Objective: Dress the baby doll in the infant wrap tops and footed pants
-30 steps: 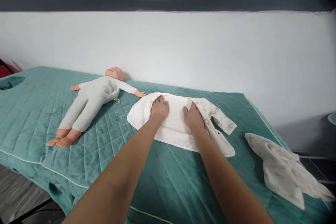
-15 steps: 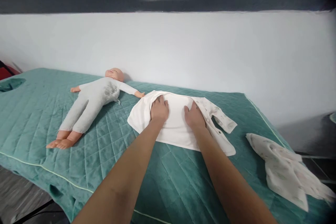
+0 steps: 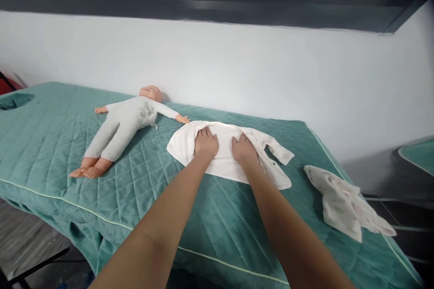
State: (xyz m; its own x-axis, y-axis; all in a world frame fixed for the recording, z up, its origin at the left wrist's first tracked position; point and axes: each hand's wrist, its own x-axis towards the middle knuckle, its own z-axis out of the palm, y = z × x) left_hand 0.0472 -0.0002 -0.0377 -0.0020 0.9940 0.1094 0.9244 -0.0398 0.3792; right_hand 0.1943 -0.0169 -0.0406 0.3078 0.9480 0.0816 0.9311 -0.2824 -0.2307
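A white baby jacket [image 3: 225, 144] lies spread on the green quilted bed cover, its front panels folded outward and one printed sleeve stretched to the right. My left hand [image 3: 206, 143] rests flat on the inside of the jacket at its left panel, fingers extended and partly under the fold. On the right side, my right hand [image 3: 244, 149] lies on the inner cloth beside the other panel, fingers stretched out. Left of the jacket a baby doll [image 3: 127, 117] in a pale cloth body lies on its back, its outstretched hand close to the jacket's edge.
A crumpled printed white garment [image 3: 342, 203] lies near the right edge of the bed [image 3: 217, 216]. Behind the bed stands a white wall [image 3: 237, 67] below a dark window frame [image 3: 217, 6]. A face hole [image 3: 15, 101] shows at the far left.
The view has tilted up and shifted slightly, showing more window and the bed's right edge. My right hand has moved slightly inward on the jacket; my left hand stays in place.
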